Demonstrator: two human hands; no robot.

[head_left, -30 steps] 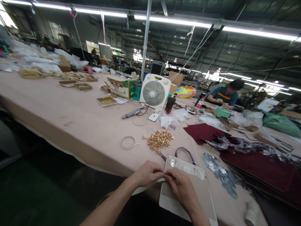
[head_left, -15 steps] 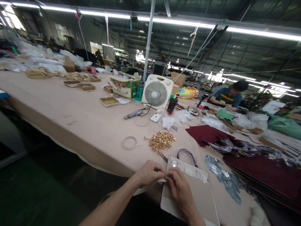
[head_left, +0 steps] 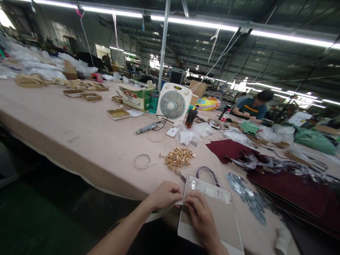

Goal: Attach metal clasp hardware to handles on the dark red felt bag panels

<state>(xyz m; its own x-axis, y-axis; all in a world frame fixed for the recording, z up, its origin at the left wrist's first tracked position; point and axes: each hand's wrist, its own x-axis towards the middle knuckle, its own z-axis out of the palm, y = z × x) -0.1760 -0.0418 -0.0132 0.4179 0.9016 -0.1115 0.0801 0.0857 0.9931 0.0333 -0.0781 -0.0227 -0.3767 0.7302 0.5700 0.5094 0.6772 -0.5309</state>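
My left hand (head_left: 166, 194) is closed in a pinch on a white strip of tape (head_left: 158, 215), whose length trails down to the lower left. Fingertips of my right hand (head_left: 201, 217) press together at the strip's end, meeting the left ones. Beneath the right hand lies a beige-lined bag panel (head_left: 224, 219) with white patches and small metal pieces along its top. A plastic-wrapped handle (head_left: 208, 169) arches beyond that edge. Gold-coloured hardware (head_left: 179, 158) is heaped just past the hands, and a roll of narrow white tape (head_left: 142, 161) rests to its left.
Flat grey metal pieces (head_left: 247, 194) lie right of the panel, beside stacked maroon bag panels (head_left: 292, 191). Farther back are a grey power screwdriver (head_left: 146, 128), a phone (head_left: 172, 132) and a box fan (head_left: 174, 102). A co-worker (head_left: 252, 106) leans at the far right.
The view has shifted slightly, so most things sit a little farther left. Both hands keep their pinch at the strip's end, with little visible movement.
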